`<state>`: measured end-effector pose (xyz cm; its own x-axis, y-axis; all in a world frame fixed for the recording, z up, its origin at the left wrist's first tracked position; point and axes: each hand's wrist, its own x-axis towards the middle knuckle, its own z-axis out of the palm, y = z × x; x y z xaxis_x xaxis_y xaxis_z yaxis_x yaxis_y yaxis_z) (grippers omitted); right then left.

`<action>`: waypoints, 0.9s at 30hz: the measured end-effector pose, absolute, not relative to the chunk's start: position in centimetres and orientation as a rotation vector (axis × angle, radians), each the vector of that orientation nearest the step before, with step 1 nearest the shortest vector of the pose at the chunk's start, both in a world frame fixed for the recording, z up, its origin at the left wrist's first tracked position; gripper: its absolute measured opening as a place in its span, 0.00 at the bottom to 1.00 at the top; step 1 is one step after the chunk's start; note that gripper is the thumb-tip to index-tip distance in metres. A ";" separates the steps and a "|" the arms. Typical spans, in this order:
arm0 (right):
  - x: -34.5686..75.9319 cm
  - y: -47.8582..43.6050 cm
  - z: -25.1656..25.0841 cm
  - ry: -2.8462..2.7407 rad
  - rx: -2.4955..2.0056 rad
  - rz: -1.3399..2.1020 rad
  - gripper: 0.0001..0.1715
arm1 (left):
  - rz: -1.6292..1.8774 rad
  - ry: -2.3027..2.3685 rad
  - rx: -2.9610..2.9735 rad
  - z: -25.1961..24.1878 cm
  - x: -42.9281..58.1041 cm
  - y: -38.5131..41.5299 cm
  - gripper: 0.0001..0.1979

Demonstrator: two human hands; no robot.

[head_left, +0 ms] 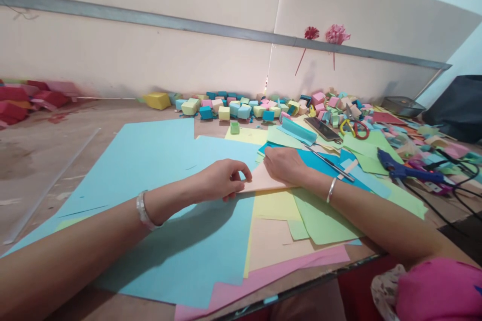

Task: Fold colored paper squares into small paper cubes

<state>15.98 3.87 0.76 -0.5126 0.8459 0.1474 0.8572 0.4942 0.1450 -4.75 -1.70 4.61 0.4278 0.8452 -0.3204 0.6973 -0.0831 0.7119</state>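
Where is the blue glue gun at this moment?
In the head view, the blue glue gun lies toward the right, with light green paper to its left and the red-and-yellow scissors farther back and leftward.

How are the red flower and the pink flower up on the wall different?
The red flower is darker than the pink flower. The red flower's head looks smaller; the pink flower's is wider. The red flower's stem slants, while the pink flower's points nearly straight down. Both are at the grey rail.
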 end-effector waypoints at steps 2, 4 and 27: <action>15.9 3.8 0.5 -2.679 -1.441 -0.321 0.12 | 0.148 1.285 1.824 4.8 -5.0 -1.7 0.14; 15.8 3.9 0.3 -2.673 -1.352 -0.334 0.12 | 0.098 1.269 1.835 4.9 -5.1 -1.7 0.15; 16.1 5.1 -1.0 -2.409 -1.200 0.105 0.09 | 0.097 0.881 2.562 3.7 -3.7 -1.8 0.22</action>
